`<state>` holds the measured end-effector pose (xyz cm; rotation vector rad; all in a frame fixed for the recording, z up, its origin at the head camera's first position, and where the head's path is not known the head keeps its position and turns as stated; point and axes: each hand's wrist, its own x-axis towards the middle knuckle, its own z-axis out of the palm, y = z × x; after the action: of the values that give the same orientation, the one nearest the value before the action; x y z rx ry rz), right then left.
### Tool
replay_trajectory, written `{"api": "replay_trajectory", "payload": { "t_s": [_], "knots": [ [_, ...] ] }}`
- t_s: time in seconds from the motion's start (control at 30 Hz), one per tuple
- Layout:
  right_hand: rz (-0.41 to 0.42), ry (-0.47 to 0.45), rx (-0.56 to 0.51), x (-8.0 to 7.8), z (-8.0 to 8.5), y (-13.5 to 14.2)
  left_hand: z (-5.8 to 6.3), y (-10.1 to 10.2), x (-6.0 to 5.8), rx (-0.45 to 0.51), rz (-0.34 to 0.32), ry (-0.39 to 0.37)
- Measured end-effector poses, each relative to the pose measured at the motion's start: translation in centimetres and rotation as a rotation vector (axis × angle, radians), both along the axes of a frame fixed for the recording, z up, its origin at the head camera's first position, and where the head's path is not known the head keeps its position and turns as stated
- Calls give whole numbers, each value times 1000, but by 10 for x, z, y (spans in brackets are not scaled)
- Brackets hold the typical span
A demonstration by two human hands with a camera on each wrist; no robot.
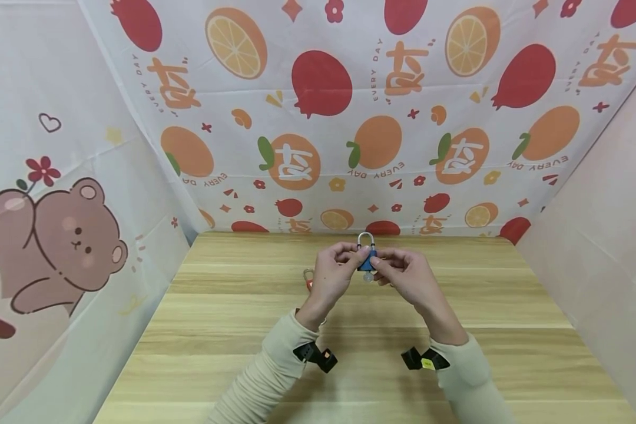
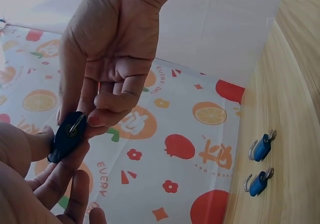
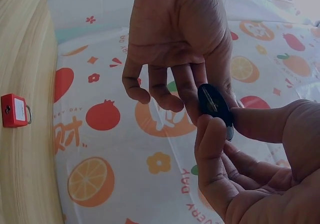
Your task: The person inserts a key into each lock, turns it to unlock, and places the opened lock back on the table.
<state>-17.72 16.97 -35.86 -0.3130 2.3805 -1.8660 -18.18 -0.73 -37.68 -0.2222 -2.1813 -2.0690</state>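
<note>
A blue padlock [image 1: 367,262] is held up between both hands over the far part of the table, its silver shackle pointing up. Below its body hangs the rounded silver end of a key [image 1: 368,277]. My left hand [image 1: 334,275] pinches the padlock from the left, thumb across its front. From the other side my right hand [image 1: 409,277] pinches it too, thumb near the lower front. In the left wrist view the key [image 2: 77,123] stands in the padlock's oval bottom face. The right wrist view shows the padlock [image 3: 215,104] dark, between the two hands' fingertips.
A red padlock [image 3: 15,110] lies on the wooden table [image 1: 217,330], partly behind the left hand in the head view. Two more blue padlocks [image 2: 261,149] with silver shackles lie on the table in the left wrist view. A fruit-patterned cloth [image 1: 323,141] hangs behind the table.
</note>
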Motion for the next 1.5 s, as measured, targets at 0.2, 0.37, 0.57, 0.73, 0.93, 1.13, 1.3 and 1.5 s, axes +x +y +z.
{"api": "replay_trajectory", "payload": {
  "t_s": [0.2,0.37,0.57,0.73,0.93,1.13,1.3,1.5],
  "knots": [
    [-8,-9,-34,1,-2,-2,-1,-1,2,-66,15,36],
    [-34,4,-58,2,-3,-3,1,-2,3,-156,27,112],
    [-49,4,-95,2,-2,-3,1,-4,1,-170,-4,151],
    [-53,4,-123,4,-1,-1,3,-7,-5,-139,-18,157],
    [-13,10,-168,7,2,1,2,-11,-16,-59,-86,159],
    [31,-10,-188,10,3,0,0,-15,-28,129,-218,129],
    [88,-18,-205,11,1,-1,-4,-15,-32,232,-318,95],
    [134,-19,-246,11,-3,-1,-9,-14,-32,358,-430,76]
  ]
}}
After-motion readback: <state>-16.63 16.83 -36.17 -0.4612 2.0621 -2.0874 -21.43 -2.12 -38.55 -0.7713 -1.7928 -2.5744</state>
